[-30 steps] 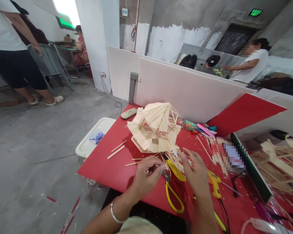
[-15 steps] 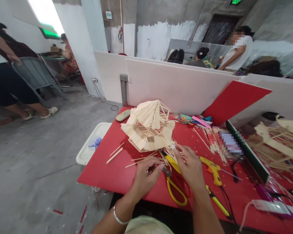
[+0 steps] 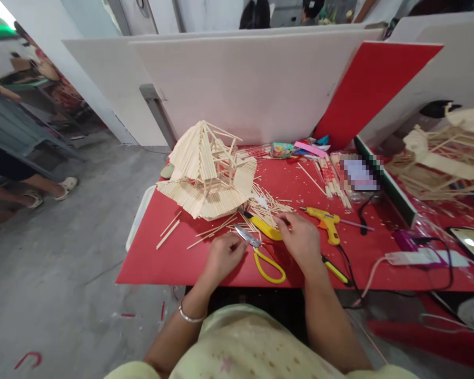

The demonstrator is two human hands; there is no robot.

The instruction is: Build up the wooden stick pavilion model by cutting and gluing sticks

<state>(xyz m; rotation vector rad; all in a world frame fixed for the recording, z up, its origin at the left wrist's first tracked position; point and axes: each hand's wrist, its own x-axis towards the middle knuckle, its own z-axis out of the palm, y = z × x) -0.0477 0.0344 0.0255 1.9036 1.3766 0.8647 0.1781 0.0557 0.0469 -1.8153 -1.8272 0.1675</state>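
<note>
My left hand (image 3: pixel 226 257) is over the near part of the red table, its thumb and fingers pinched together by the blades of yellow-handled scissors (image 3: pixel 269 267). Whatever the pinch holds, if anything, is too small to see. To the right, my right hand (image 3: pixel 302 239) is curled, thumb and forefinger close together, beside a yellow-handled tool with a dark tip (image 3: pixel 265 227). Its grip is unclear too. Beyond both hands stands a pavilion model of thin wooden sticks (image 3: pixel 205 173), with a tiered, partly open roof. Loose sticks (image 3: pixel 274 208) and a white scrap (image 3: pixel 261 201) lie at its right.
A yellow glue gun (image 3: pixel 327 223) and a yellow cutter knife (image 3: pixel 335 271) lie right of my right hand. Farther back are bundled sticks (image 3: pixel 334 181) and a colourful packet (image 3: pixel 281 150). A power strip (image 3: pixel 413 258) is at right. White boards (image 3: pixel 237 89) stand behind the table.
My view has tilted down and shifted right, so the model appears higher and farther left. Both hands remain curled near the scissors and the yellow-handled tool, slightly farther apart.
</note>
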